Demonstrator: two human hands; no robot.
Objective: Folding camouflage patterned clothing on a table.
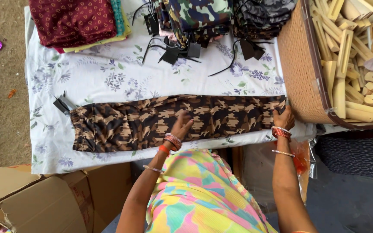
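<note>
Camouflage trousers lie stretched flat across the floral sheet, the left hand pressing open-palmed mid-leg while the right hand pinches the hem end, keeping the cloth taut.

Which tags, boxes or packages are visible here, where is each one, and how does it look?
Hang tag: dark, rectangular, at the waist end of the brown camouflage trousers.
Black tags: on cords, below the folded clothes at the top.
Cardboard box: brown, open flaps, lower left.
Plastic bag: clear, with orange inside, beside the right forearm.
</note>
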